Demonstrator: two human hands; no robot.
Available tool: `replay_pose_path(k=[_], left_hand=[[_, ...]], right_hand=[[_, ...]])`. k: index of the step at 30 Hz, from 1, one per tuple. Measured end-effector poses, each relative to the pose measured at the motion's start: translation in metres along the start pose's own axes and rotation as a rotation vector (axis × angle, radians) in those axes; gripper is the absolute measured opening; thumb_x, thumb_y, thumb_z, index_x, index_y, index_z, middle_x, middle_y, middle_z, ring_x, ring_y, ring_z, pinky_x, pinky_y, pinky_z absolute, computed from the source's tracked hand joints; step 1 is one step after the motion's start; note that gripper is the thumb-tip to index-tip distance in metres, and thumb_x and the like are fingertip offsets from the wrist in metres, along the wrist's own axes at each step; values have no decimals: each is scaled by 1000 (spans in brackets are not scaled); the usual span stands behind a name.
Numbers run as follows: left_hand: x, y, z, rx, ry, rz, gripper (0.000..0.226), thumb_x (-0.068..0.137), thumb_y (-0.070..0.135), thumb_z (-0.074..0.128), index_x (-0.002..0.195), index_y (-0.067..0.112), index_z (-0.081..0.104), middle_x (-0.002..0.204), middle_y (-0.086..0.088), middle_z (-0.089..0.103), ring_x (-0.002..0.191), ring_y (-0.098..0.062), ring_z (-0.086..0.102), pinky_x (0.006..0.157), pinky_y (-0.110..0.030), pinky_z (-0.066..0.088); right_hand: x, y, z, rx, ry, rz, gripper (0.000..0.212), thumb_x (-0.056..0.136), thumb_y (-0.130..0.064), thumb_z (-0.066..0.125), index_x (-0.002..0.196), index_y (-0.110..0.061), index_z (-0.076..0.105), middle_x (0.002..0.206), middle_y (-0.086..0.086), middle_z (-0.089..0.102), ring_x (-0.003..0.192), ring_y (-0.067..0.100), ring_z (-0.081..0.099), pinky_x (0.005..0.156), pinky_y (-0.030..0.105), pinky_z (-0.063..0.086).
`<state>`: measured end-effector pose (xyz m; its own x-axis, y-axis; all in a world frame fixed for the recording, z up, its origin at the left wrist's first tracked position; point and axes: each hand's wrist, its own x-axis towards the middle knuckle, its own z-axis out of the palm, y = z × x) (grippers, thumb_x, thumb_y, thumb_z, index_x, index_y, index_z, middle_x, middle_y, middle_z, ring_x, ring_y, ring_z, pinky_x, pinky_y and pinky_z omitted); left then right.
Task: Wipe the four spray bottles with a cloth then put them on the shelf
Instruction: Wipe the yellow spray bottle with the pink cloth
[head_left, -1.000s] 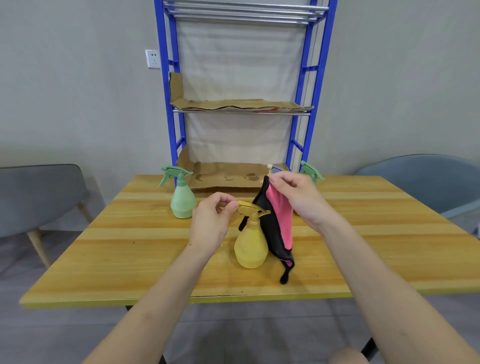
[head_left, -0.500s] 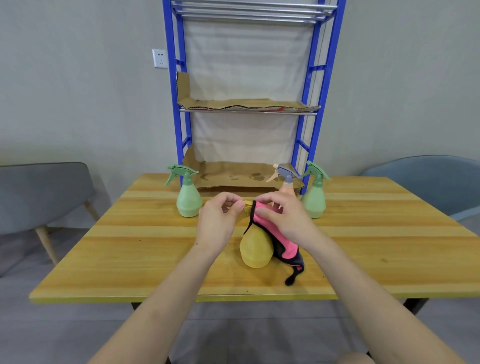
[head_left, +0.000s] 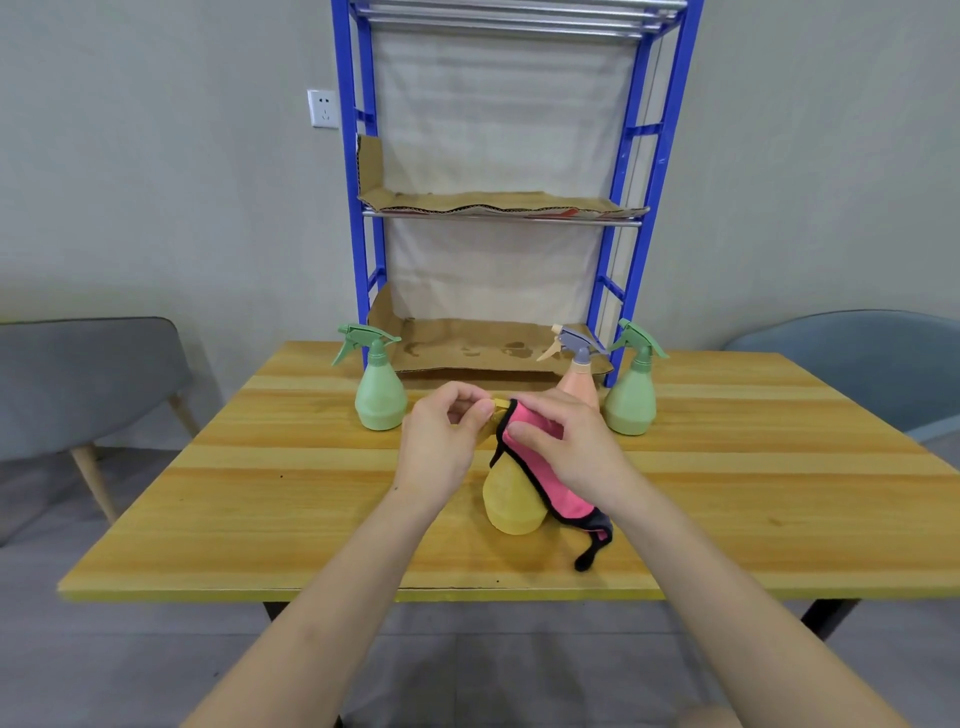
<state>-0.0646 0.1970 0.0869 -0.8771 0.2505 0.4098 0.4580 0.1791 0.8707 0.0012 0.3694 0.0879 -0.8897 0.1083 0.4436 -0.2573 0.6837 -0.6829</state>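
On the middle tier of the blue shelf (head_left: 358, 208), a sheet of cardboard (head_left: 493, 200) with a streak of red print at its front edge, too small to read. On the lowest tier, at table height, a second stained cardboard sheet (head_left: 467, 348). White wall socket (head_left: 323, 108) left of the frame, with no legible marking.

Near the front middle of the wooden table (head_left: 260, 493), upright, the yellow spray bottle (head_left: 511, 499), plain-sided. Left hand (head_left: 441, 441) curled, thumb and forefinger pinching a yellow part at the bottle's top, probably the trigger head, though mostly hidden behind both hands. Right hand (head_left: 566, 447) bent over the pink cloth (head_left: 556, 488) with black edging, thumb on the pink face, gripping it against the bottle's neck and right side. Loose tail of the cloth hanging down to the tabletop just right of the bottle's base.

Further back, three more bottles standing on the table in front of the shelf: a green spray bottle (head_left: 380, 395) by the left upright, a peach spray bottle (head_left: 579, 382) with a grey trigger partly behind the right hand, and a second green bottle (head_left: 631, 400) just right of it, close by the right upright.

Grey chair (head_left: 78, 374) at far left, blue-grey chair (head_left: 857, 364) at far right, both set back from the table.
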Motion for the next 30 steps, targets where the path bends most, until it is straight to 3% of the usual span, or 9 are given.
replay_pose_path(k=[5,9,12,18,21,26,28,30], left_hand=[[-1,-1,0,-18,-3,-10,7,97,22,70,92,28,72,83,6,73,83,-13,68,81,-36,58],[-1,-2,0,-33,-10,-20,7,96,23,70,92,28,72,80,3,73,81,-19,68,81,-43,59],[-2,-2,0,-21,-7,-12,7,96,24,70,92,29,72,77,4,72,75,-16,66,77,-41,58],[-4,-2,2,-2,2,-4,7,97,25,68,92,30,71,72,10,67,64,-2,56,71,-31,51],[-3,-2,1,-3,-13,-5,7,98,26,68,93,31,71,76,8,69,70,-6,60,75,-33,54],[-2,-4,-1,-34,-22,-13,8,98,25,68,94,31,71,80,3,72,81,-22,67,82,-46,58],[-4,-3,0,-47,-11,-5,8,98,24,68,94,30,72,79,5,71,78,-18,65,81,-46,58],[-8,-2,2,-66,-1,-1,7,98,23,68,96,27,72,77,8,69,72,-11,60,80,-44,57]], right_hand=[[-4,-4,-2,86,-33,38,35,98,-30,69,132,-39,69,124,-16,66,118,0,57,103,24,45],[-3,-3,8,33,73,45,32,92,-27,76,124,-33,74,116,-15,68,113,4,59,102,32,49],[-1,-1,18,-45,147,31,27,90,-27,78,117,-28,75,108,-15,68,107,8,61,98,38,51],[-2,1,25,66,175,3,8,97,-26,69,101,-27,75,100,-12,71,101,10,63,88,35,53],[-1,1,19,60,151,-27,20,104,-20,59,89,-21,73,88,-10,70,90,13,63,81,33,51],[0,5,4,42,-9,-12,26,105,-21,59,126,-28,73,118,-18,73,116,3,63,99,20,48],[-1,4,5,18,4,11,28,101,-21,65,127,-29,71,119,-19,72,115,1,63,99,23,49],[-2,1,13,24,74,42,21,95,-25,73,116,-29,74,108,-17,73,104,3,65,92,26,51]])
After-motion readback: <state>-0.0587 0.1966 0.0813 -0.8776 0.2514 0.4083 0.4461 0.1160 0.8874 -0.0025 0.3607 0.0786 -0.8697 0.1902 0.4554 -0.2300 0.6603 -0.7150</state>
